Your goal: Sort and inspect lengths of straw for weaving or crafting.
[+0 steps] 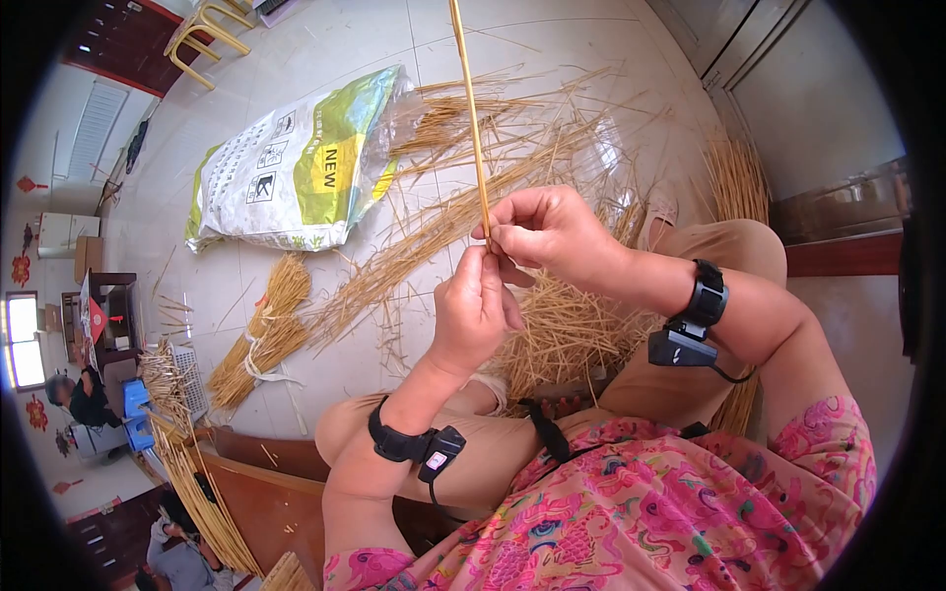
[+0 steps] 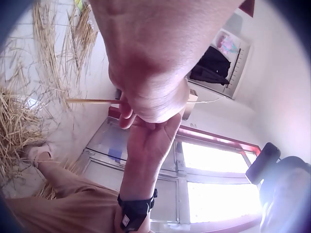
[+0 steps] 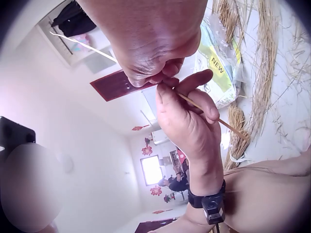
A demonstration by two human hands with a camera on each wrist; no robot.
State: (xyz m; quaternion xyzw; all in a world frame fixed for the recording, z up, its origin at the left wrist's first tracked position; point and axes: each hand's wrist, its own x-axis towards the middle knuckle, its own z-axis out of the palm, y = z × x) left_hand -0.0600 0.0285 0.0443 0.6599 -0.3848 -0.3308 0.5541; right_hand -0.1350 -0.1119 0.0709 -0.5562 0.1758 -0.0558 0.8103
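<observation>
A long, thin bundle of straw (image 1: 472,108) stands nearly upright in the head view, its lower end between the two hands. The right hand (image 1: 552,231) pinches it between thumb and curled fingers. Just below, the left hand (image 1: 473,307) pinches the same straw, thumb against the fingers, the hands touching. In the right wrist view the straw (image 3: 233,130) passes by the left hand (image 3: 187,116), and a pale length (image 3: 85,46) sticks out past the right hand (image 3: 150,48). Fingertips partly hide the spot where the hands meet.
A white and green sack (image 1: 286,167) with straw at its mouth lies on the tiled floor. Tied bundles (image 1: 261,330) lie to the left, and loose straw (image 1: 572,335) is heaped before the person's legs. A wooden board (image 1: 266,502) and people are at lower left.
</observation>
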